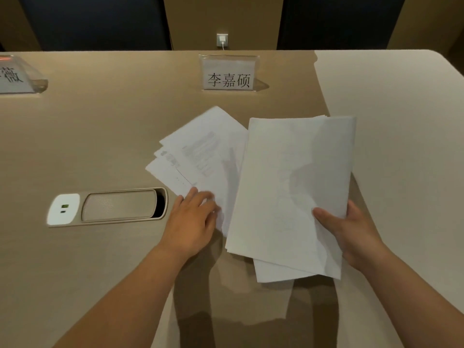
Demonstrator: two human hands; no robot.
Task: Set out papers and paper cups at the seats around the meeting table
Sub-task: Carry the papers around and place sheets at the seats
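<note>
My right hand (351, 237) grips a stack of white papers (293, 187) by its lower right edge, thumb on top, holding it slightly above the table. To its left, a few fanned printed sheets (198, 151) lie partly under that stack. My left hand (193, 222) pinches the near corner of these fanned sheets, its fingers curled on the paper. No paper cups are in view.
A clear name card stand (229, 74) stands at the far seat, another (17, 76) at the far left. A power and USB socket panel (108, 207) is set into the tan table (88, 136). Dark chair backs stand beyond the far edge. A wall outlet (222, 40) has a white plug.
</note>
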